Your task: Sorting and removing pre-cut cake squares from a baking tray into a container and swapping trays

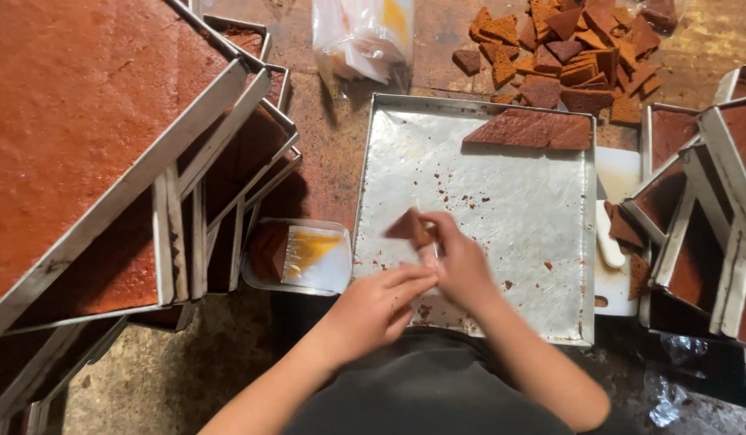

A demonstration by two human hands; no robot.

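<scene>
**Handling of a Cut Cake Wedge Over the Metal Tray**

The triangular brown cake piece was held clear of the surface, above the near-left part of the flat metal tray. The right hand pinched it between fingertips and thumb, point tilted up and to the left, so that the soft slice was carried by its edges and not crushed. A thin clear film appeared to hang beside the piece; whether it wrapped the piece could not be told.

The left hand lay just beside the right, fingers extended and touching the right hand's base. It gripped nothing that could be seen; its fingers were loose, apparently placed to steady or support the work from below.

The tray sat directly in front of the person, its foil-like floor dotted with crumbs. One long uncut wedge of cake rested against the far rim, kept away from the working zone. Beyond that rim a heap of cut triangles lay on the ground, near a clear plastic bag.

To the left of the tray, a small white container held wrapped pieces within easy reach of the left hand. A white-handled tool lay on a white board at the tray's right edge. Stacked baking frames filled with brown cake stood on the left and on the right, flanking the station.
</scene>
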